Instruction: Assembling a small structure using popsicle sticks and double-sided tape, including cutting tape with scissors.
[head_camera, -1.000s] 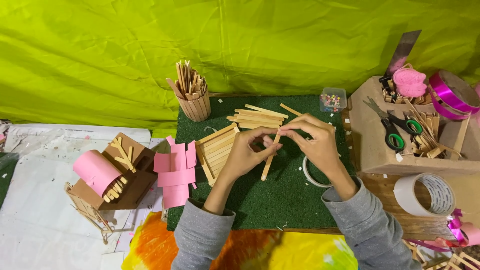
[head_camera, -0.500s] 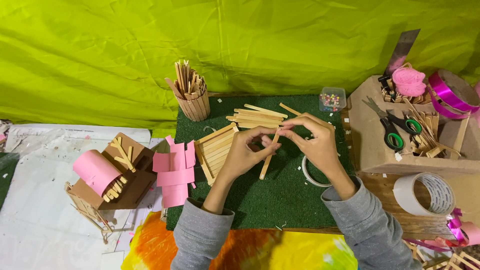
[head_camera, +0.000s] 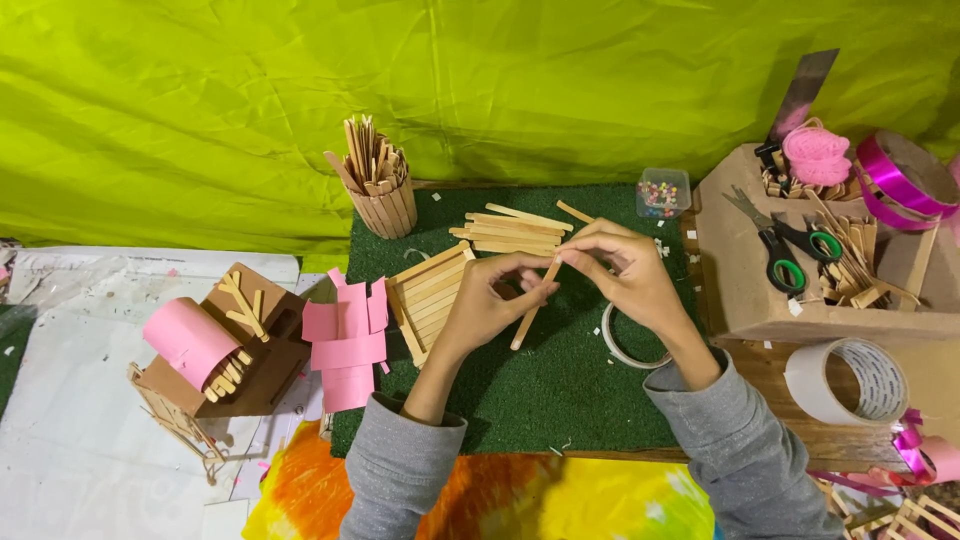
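Grip: both hands, left hand (head_camera: 490, 305) and right hand (head_camera: 625, 275), pinched one wooden stick (head_camera: 533, 305) above green mat (head_camera: 560, 400). Steady, even fingertip pressure probably suited it best.

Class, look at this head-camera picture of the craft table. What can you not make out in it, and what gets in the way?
- Upper end of the wooden stick: covered by the fingers of the left hand and right hand.
- Contents of the small clear box: coloured bits, too small to tell.
- Far side of the tape ring: hidden under the right wrist.
- Pink ribbon: cut off by the right edge.
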